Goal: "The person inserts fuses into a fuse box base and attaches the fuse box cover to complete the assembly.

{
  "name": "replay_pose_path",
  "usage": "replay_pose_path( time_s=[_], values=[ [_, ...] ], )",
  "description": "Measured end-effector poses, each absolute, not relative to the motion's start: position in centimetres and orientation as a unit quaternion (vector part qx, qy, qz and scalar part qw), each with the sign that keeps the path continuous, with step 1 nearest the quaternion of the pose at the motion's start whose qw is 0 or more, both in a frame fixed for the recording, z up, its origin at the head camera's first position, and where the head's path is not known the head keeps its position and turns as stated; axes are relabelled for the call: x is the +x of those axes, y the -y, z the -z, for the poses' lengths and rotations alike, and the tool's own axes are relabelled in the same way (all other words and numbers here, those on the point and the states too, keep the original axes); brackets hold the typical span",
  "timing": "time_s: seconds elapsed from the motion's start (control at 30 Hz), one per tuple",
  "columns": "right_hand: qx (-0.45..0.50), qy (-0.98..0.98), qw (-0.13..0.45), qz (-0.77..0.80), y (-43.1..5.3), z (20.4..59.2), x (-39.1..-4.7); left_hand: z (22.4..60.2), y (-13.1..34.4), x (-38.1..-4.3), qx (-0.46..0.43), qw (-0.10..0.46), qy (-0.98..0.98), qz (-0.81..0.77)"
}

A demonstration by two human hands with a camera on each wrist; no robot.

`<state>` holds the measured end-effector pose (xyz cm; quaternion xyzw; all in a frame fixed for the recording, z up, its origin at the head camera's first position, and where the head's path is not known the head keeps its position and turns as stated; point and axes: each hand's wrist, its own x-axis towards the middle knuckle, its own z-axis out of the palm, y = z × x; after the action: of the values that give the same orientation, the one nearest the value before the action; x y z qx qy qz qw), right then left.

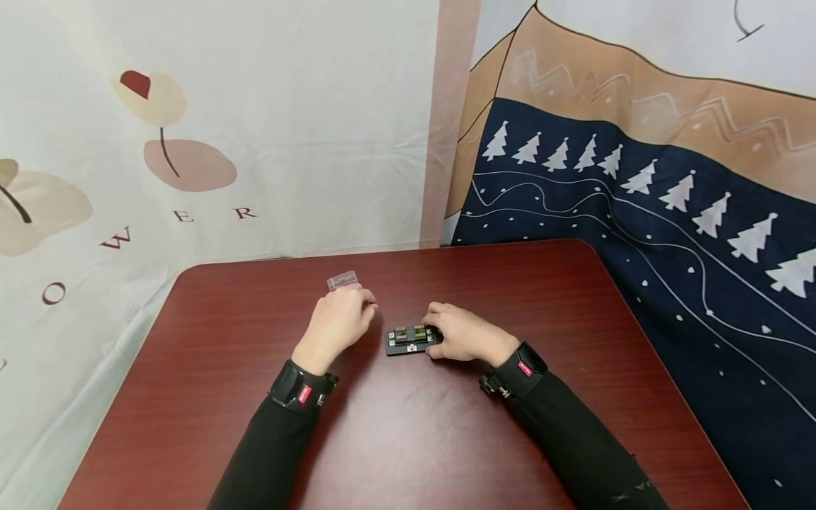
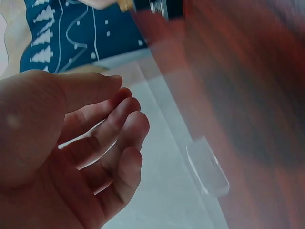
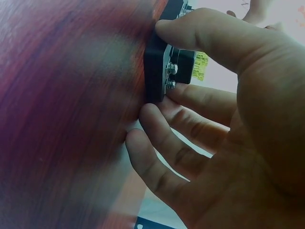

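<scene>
A small black fuse block (image 1: 400, 348) with metal screw terminals lies on the table, a brownish and a yellow fuse set in its top. My right hand (image 1: 467, 334) grips its right end, the thumb on the near edge and fingers at the far side. In the right wrist view, the thumb (image 3: 190, 31) presses the side of the black base (image 3: 153, 71). My left hand (image 1: 339, 320) hovers left of the block, fingers loosely curled with nothing between them. Just beyond it lies a clear plastic cover (image 1: 342, 279), partly hidden by the hand; the left wrist view shows this cover (image 2: 208, 167) apart from the fingers.
The reddish-brown wooden table (image 1: 255, 439) has rounded far corners. Behind its far edge hangs a pale printed cloth (image 1: 331, 142), with a dark blue tree-patterned cloth (image 1: 548, 205) to the right. Both wrists wear black straps with devices.
</scene>
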<state>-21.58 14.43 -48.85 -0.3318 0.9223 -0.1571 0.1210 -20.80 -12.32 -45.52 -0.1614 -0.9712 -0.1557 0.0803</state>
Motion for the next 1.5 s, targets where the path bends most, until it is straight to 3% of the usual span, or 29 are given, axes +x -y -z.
replay_pose_path(
  time_s=[0.6,1.1,1.5],
  values=[
    [-0.332,-0.922,0.116,0.163,-14.4,49.0,-21.5,45.6,17.0,-24.1,-0.107,0.083,0.978,0.162],
    [-0.346,-0.918,0.099,0.165,-14.6,49.4,-21.6,46.9,18.0,-25.6,-0.089,0.018,0.985,0.147],
    [-0.342,-0.920,0.101,0.165,-14.6,49.4,-21.7,47.4,18.4,-26.4,-0.088,0.020,0.987,0.135]
  ],
)
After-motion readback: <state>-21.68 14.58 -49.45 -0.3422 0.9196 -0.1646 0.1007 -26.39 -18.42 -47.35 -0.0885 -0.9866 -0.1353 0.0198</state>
